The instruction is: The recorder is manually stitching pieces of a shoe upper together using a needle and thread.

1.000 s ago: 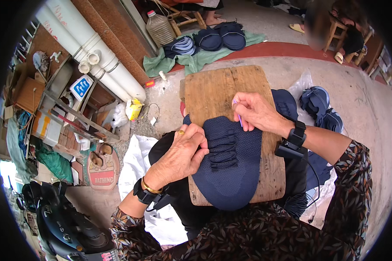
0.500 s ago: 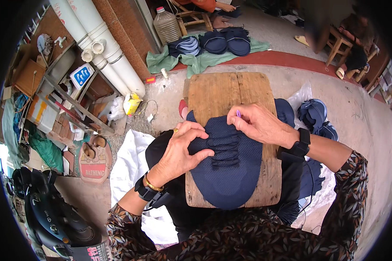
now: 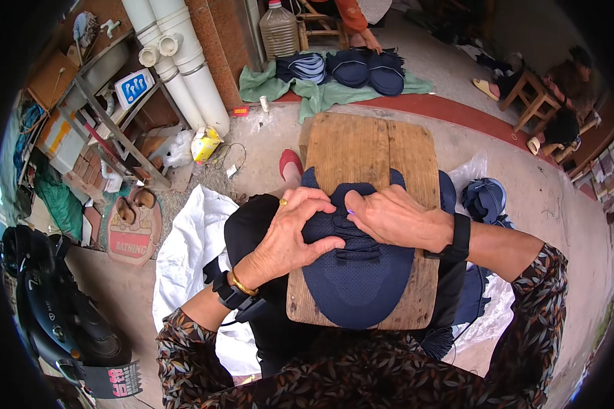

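A navy blue shoe upper (image 3: 358,283) with black lace loops lies on a worn wooden board (image 3: 368,153) across my lap. My left hand (image 3: 290,235), a gold ring and bracelet on it, presses on the upper's left side by the lacing. My right hand (image 3: 396,218), with a black wristband, grips the upper's top edge from the right, fingers curled in. Both hands meet over the lacing area, thumbs and fingertips nearly touching.
More navy uppers (image 3: 488,201) lie in a plastic bag at my right. A stack of uppers (image 3: 351,68) rests on green cloth ahead, where another person's hand reaches. White pipes (image 3: 184,61), a cluttered rack, a white sack (image 3: 191,252) and a scooter (image 3: 54,313) stand left.
Both hands have drawn closer together over the lacing. The right hand has dropped from above the upper onto its top edge, and the view has shifted down a little.
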`<action>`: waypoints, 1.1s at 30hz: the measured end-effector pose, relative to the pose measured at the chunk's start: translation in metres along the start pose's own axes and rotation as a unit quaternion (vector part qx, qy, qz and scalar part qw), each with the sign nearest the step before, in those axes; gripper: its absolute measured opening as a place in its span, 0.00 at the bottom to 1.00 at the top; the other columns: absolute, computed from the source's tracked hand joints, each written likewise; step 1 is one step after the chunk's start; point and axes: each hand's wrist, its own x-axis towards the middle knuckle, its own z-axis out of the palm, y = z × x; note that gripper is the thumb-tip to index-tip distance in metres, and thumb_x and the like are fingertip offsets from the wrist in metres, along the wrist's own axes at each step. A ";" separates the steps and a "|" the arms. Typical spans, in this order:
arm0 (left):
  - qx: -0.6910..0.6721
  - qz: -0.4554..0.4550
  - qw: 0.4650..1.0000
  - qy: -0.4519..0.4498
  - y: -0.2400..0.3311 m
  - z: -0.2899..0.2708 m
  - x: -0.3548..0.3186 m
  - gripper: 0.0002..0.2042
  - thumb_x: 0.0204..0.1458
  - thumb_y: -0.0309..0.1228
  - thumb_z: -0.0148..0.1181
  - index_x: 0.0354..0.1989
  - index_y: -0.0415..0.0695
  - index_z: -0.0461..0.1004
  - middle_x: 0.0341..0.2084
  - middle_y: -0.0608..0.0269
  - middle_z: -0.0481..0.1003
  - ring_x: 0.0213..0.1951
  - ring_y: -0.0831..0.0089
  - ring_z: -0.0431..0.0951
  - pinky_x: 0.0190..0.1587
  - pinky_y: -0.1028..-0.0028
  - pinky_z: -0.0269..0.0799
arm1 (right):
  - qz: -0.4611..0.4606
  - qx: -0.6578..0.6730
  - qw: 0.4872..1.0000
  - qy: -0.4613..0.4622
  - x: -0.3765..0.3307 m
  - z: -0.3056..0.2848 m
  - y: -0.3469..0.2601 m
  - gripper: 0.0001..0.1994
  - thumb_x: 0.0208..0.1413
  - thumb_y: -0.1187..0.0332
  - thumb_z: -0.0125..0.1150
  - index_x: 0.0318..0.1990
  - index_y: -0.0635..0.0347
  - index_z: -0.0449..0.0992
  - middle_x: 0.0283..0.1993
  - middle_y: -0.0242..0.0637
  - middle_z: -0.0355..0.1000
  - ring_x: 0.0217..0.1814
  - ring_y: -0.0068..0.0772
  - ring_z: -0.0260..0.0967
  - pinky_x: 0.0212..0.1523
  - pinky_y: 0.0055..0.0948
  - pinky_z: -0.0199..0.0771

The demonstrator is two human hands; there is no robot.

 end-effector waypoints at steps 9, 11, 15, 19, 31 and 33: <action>0.006 0.009 1.000 -0.008 0.005 -0.002 -0.003 0.27 0.42 0.36 0.78 0.52 0.43 0.77 0.51 0.57 0.71 0.51 0.55 0.70 0.56 0.61 0.68 | 0.020 0.126 0.992 -0.007 -0.003 -0.009 0.013 0.10 0.64 0.67 0.57 0.39 0.66 0.66 0.19 0.50 0.70 0.24 0.57 0.73 0.26 0.49 0.68; 0.016 0.018 0.999 -0.025 0.007 -0.003 -0.005 0.27 0.44 0.34 0.77 0.54 0.44 0.78 0.52 0.57 0.71 0.52 0.56 0.71 0.57 0.61 0.68 | 0.065 0.230 0.970 0.050 -0.009 -0.014 0.019 0.09 0.63 0.67 0.59 0.39 0.64 0.69 0.21 0.51 0.71 0.28 0.59 0.73 0.31 0.51 0.68; 0.044 0.054 0.997 -0.024 0.007 -0.004 -0.008 0.22 0.46 0.30 0.74 0.53 0.46 0.81 0.53 0.58 0.72 0.55 0.57 0.70 0.59 0.61 0.67 | 0.099 0.143 0.985 0.012 -0.032 -0.018 0.027 0.10 0.62 0.65 0.62 0.38 0.62 0.71 0.23 0.52 0.72 0.29 0.59 0.73 0.32 0.51 0.68; 0.032 0.047 0.998 -0.035 0.005 -0.007 -0.004 0.17 0.47 0.28 0.73 0.48 0.46 0.83 0.53 0.59 0.73 0.55 0.58 0.71 0.60 0.61 0.67 | 0.125 0.124 0.983 0.052 -0.044 -0.010 0.032 0.10 0.61 0.64 0.63 0.39 0.61 0.71 0.22 0.51 0.72 0.28 0.58 0.73 0.30 0.51 0.68; 0.086 0.042 0.983 -0.157 0.010 -0.019 0.031 0.06 0.50 0.23 0.66 0.35 0.45 0.76 0.44 0.63 0.69 0.52 0.60 0.68 0.62 0.60 0.58 | 0.101 0.063 0.991 0.068 -0.052 0.003 0.038 0.12 0.63 0.61 0.61 0.42 0.60 0.69 0.21 0.49 0.72 0.26 0.57 0.73 0.27 0.51 0.69; 0.107 0.043 0.979 -0.166 0.014 -0.018 0.032 0.07 0.50 0.22 0.65 0.35 0.44 0.75 0.44 0.62 0.68 0.52 0.59 0.67 0.63 0.59 0.57 | 0.096 0.061 0.991 0.073 -0.052 0.004 0.038 0.12 0.63 0.61 0.61 0.42 0.59 0.68 0.21 0.49 0.71 0.25 0.57 0.73 0.26 0.50 0.69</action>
